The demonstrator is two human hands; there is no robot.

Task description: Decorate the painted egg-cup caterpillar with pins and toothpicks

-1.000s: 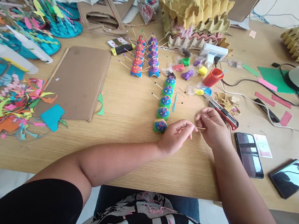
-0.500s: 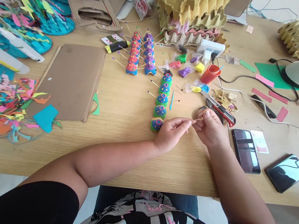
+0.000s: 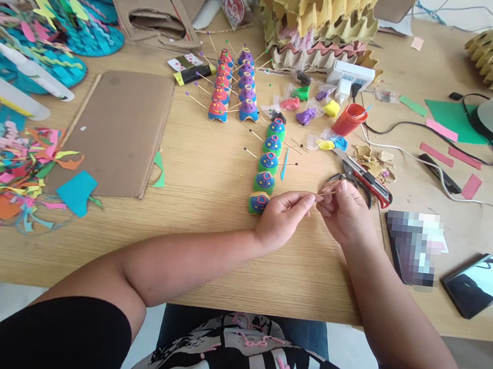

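Observation:
A thin wooden toothpick [image 3: 327, 193] spans the small gap between my two hands. My left hand [image 3: 283, 219] is closed, pinching its left end between thumb and fingers. The other end sits in the pinch of my right hand [image 3: 345, 214]. Just behind my left hand lies a blue and green egg-carton caterpillar [image 3: 269, 162] with small clay faces on its humps, its nearest hump partly hidden. Toothpicks with dark tips [image 3: 255, 134] stick out from its sides. A small blue tool [image 3: 284, 164] lies along its right side.
Red [image 3: 221, 88] and purple [image 3: 248, 88] caterpillars stand farther back. A box cutter [image 3: 372, 183], scissors [image 3: 365, 192] and a red cup [image 3: 349, 120] lie beyond my right hand. Cardboard [image 3: 115, 135] and paper scraps [image 3: 13, 183] lie left; a pixelated phone-like object [image 3: 411, 249] lies right.
The view has shifted very slightly. Both hands keep their pinch on the toothpick in nearly the same place.

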